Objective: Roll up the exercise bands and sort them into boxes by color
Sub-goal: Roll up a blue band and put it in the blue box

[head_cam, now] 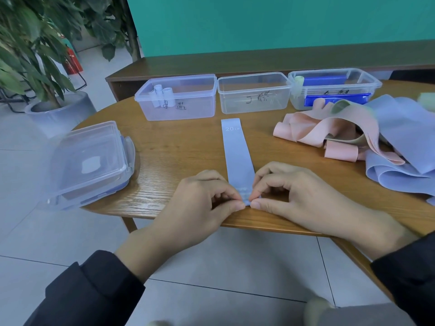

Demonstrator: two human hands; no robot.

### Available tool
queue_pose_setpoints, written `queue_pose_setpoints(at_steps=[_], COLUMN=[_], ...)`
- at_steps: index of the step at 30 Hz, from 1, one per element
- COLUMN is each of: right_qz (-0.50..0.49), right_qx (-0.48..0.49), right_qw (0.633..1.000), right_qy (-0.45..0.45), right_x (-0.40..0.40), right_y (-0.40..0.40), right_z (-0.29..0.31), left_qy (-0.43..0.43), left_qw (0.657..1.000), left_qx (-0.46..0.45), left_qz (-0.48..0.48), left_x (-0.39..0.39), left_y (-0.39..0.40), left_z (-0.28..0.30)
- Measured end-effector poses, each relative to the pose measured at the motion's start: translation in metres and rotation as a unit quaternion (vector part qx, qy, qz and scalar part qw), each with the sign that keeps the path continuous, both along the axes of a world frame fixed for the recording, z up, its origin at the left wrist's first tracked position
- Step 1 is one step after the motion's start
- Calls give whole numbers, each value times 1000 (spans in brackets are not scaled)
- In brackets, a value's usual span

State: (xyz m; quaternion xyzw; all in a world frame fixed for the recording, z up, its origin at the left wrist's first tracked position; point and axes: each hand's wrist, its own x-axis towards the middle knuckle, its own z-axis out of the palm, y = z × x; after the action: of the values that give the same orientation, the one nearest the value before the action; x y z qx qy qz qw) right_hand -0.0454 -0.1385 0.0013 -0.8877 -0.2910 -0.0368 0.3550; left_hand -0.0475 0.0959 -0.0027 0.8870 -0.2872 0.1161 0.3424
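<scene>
Light-blue band (237,151) — flat at frame centre on wooden table (176,151), near end pinched by left hand (200,203) and right hand (292,198). Three clear boxes (254,92) along upper centre; loose pink and blue bands (353,137) at right.

The person wore a dark, near-black long-sleeved garment whose left sleeve (94,285) ended in a broad folded cuff with a visible seam at the wrist, while the right sleeve (409,274) showed a plainer dark cuff, and both hands were bare, without rings or gloves.
</scene>
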Motion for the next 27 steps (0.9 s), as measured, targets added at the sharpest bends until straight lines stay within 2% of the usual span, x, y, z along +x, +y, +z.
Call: queue_pose_setpoints(at_steps=[4,12,18,22,27], right_qz=[-26,-90,-96,-94,-71], right_qx=[21,-4,0,-2,10], right_qw=[999,995,994,995,997], right_qy=[28,32,48,31,-17], right_x=[0,6,6,4,1], right_y=[3,7,9,10,11], right_z=[4,7,7,3,-4], left_qy=[22,6,-72,-101,-106], left_qw=[1000,998,997,994,994], left_qx=[-6,-21,10,28,21], left_qz=[17,51,5,-25,-10], left_x=[0,3,4,5,6], left_y=[-2,-9,-7,-4,-6], left_z=[1,-1,-11,-17,-19])
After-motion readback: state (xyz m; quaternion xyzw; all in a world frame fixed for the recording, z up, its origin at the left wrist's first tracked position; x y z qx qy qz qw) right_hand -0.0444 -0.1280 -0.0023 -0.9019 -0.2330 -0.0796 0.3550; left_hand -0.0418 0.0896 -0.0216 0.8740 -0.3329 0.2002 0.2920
